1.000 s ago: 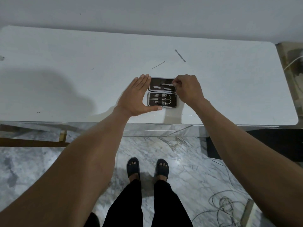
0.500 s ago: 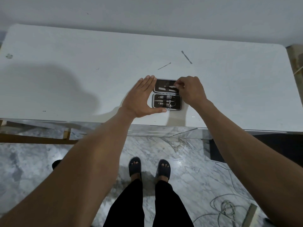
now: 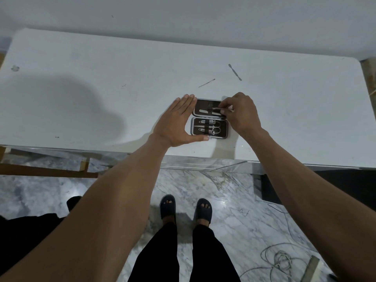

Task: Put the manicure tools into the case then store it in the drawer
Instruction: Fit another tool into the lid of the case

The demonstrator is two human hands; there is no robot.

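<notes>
Centre of frame, left to right. Our left hand [image 3: 176,123] lies flat and spread against the left edge of the open case [image 3: 209,119], thumb along its near edge, bracing it on the white tabletop [image 3: 101,94]; it grips nothing. It sat the same way a second ago.

Case: the lower half holds clippers, scissors and a pointed tool under a strap. The upper half holds a flat file.

Change: our right hand [image 3: 242,115] has drawn slightly right of the case's upper half and now pinches a thin metal tool [image 3: 222,108], lying level across that half, tip toward the strap. A second ago the fingers sat bunched at that edge. We judge this tool is being slid into its loop, not yet seated.

Upper centre right: two slim tools, a needle-like pick [image 3: 206,83] and a flat pusher [image 3: 235,72], lie loose, well apart from the case. So packing is unfinished.

Hard to make out: whether the tool tip is under the strap. No drawer visible; the table's front edge only reflects the floor.
</notes>
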